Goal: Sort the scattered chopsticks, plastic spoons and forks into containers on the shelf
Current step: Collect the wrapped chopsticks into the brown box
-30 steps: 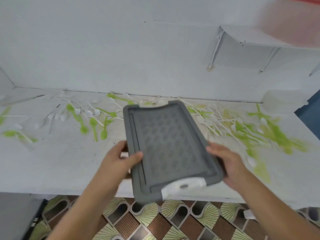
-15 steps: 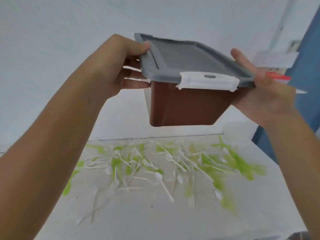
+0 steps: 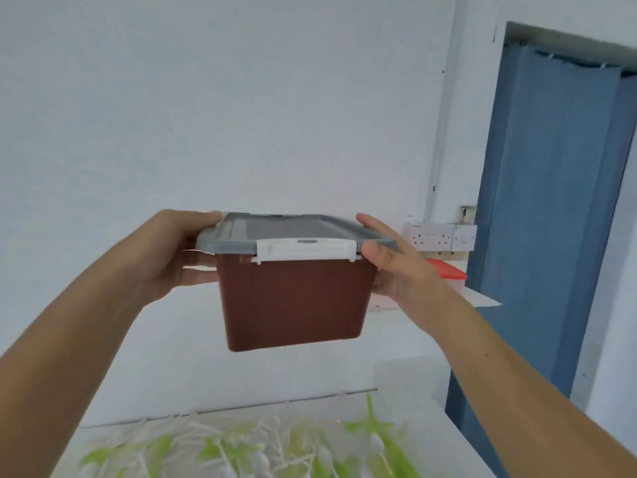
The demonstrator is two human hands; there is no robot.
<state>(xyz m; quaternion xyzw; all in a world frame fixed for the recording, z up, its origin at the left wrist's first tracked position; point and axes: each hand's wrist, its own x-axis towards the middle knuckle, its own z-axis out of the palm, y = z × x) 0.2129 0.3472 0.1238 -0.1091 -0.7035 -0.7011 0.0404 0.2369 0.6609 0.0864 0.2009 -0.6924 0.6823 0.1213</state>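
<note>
A brown container with a grey lid and a white clasp is held in the air in front of the white shelf. My left hand grips its left side, thumb on the lid rim. On its right side my right hand holds it the same way. Scattered white and green plastic spoons and forks lie blurred on the white table below.
A red-lidded container stands on the shelf at the right, partly behind my right hand. Wall sockets sit above it. A blue curtain hangs in the doorway at the right.
Both hands have carried the brown container up from over the table to shelf height. The view has tilted upward, so the table has dropped to the bottom of the frame.
</note>
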